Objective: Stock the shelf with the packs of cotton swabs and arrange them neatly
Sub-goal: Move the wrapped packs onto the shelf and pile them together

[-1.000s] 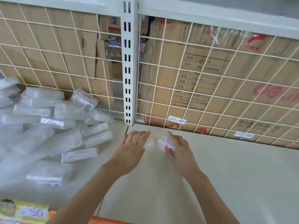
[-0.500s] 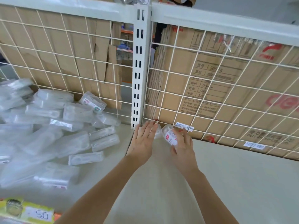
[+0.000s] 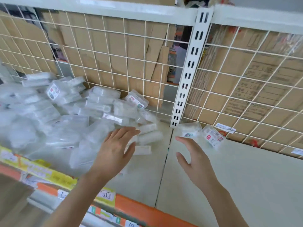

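Shelving, pale board (image 3: pixel 246 185) backed by wire mesh (image 3: pixel 114 63), cardboard behind. Change since half a second earlier: both hands had let go of the two packs (image 3: pixel 201 133), which stood against the mesh right of the slotted upright (image 3: pixel 188 76), centre frame. Left hand (image 3: pixel 114 151) spread flat over the loose heap (image 3: pixel 57 115) at left; right hand (image 3: pixel 195 159) open, empty. Likely next fetch. Packs: clear plastic, small red-printed labels, heap untidy.
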`<action>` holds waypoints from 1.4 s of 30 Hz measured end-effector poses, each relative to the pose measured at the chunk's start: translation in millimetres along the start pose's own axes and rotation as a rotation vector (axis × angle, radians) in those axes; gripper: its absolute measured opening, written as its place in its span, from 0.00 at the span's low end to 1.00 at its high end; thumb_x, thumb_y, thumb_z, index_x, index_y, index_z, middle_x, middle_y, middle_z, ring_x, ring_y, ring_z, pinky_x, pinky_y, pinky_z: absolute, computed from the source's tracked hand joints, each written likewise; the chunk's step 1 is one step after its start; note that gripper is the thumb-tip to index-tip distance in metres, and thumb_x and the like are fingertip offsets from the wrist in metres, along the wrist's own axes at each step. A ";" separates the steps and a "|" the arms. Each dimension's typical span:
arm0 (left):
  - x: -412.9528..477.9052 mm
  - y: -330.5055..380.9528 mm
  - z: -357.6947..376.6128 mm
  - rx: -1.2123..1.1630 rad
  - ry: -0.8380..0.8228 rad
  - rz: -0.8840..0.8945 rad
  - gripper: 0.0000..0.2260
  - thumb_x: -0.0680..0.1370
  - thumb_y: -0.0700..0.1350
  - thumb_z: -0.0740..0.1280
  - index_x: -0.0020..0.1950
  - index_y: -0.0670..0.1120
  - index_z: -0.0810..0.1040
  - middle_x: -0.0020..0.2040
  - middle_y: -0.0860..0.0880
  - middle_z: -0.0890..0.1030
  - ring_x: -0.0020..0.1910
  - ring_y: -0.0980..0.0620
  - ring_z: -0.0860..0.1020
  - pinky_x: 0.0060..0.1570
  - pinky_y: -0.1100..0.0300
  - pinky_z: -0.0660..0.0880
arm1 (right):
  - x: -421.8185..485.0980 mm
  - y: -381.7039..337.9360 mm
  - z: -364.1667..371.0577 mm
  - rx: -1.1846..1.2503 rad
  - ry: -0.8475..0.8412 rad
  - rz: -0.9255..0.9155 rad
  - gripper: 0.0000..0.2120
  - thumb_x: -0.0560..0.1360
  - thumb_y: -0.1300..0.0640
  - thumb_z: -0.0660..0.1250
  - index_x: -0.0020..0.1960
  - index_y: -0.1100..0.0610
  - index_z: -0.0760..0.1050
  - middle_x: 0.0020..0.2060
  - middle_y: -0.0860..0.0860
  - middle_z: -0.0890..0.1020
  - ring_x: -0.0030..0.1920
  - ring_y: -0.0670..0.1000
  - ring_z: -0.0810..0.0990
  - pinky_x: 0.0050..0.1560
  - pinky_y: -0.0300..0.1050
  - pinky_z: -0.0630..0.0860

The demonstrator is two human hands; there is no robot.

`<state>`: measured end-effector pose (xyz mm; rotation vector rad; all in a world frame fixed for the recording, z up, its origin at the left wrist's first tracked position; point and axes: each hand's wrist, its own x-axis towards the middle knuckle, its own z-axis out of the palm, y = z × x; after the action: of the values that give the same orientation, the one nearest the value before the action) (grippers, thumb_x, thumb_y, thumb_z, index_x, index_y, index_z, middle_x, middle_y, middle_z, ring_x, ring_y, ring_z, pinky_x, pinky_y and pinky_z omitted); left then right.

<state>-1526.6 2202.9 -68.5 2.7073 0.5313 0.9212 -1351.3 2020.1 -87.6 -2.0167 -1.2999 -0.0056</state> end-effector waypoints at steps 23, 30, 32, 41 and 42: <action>-55.8 -66.8 10.0 0.009 -0.126 0.145 0.21 0.70 0.59 0.60 0.59 0.52 0.70 0.53 0.54 0.75 0.54 0.53 0.71 0.53 0.62 0.66 | 3.9 -53.4 71.4 -0.100 0.045 0.050 0.14 0.70 0.54 0.63 0.56 0.51 0.74 0.50 0.46 0.79 0.49 0.46 0.73 0.42 0.34 0.68; -53.5 -61.2 8.5 -0.045 -0.133 0.190 0.23 0.70 0.60 0.60 0.61 0.50 0.71 0.51 0.52 0.78 0.52 0.53 0.70 0.51 0.62 0.64 | -40.7 -46.5 38.3 -0.034 0.217 0.223 0.14 0.69 0.57 0.66 0.54 0.56 0.77 0.46 0.41 0.78 0.45 0.37 0.74 0.46 0.22 0.66; -52.6 -53.6 8.9 -0.085 -0.143 0.211 0.23 0.70 0.61 0.61 0.62 0.51 0.71 0.51 0.53 0.78 0.52 0.54 0.71 0.53 0.62 0.64 | -54.5 -42.5 27.4 -0.029 0.268 0.250 0.13 0.70 0.60 0.68 0.55 0.55 0.76 0.47 0.40 0.79 0.46 0.34 0.74 0.47 0.23 0.67; -11.0 9.5 39.6 -0.234 -0.281 0.265 0.24 0.73 0.61 0.59 0.66 0.52 0.68 0.56 0.53 0.76 0.55 0.55 0.69 0.54 0.64 0.62 | -108.8 -23.0 -31.2 -0.083 0.443 0.404 0.22 0.71 0.65 0.71 0.53 0.40 0.71 0.46 0.29 0.78 0.45 0.32 0.76 0.41 0.24 0.69; -4.1 17.2 46.7 -0.238 -0.290 0.281 0.24 0.73 0.61 0.58 0.66 0.52 0.67 0.56 0.53 0.76 0.56 0.55 0.69 0.54 0.63 0.62 | -113.4 -20.2 -37.5 -0.092 0.453 0.420 0.22 0.72 0.64 0.71 0.52 0.38 0.70 0.47 0.29 0.77 0.44 0.33 0.76 0.41 0.24 0.69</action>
<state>-1496.0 2180.9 -101.3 2.6659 -0.0173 0.5874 -1409.3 1913.8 -90.5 -2.1668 -0.5952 -0.3122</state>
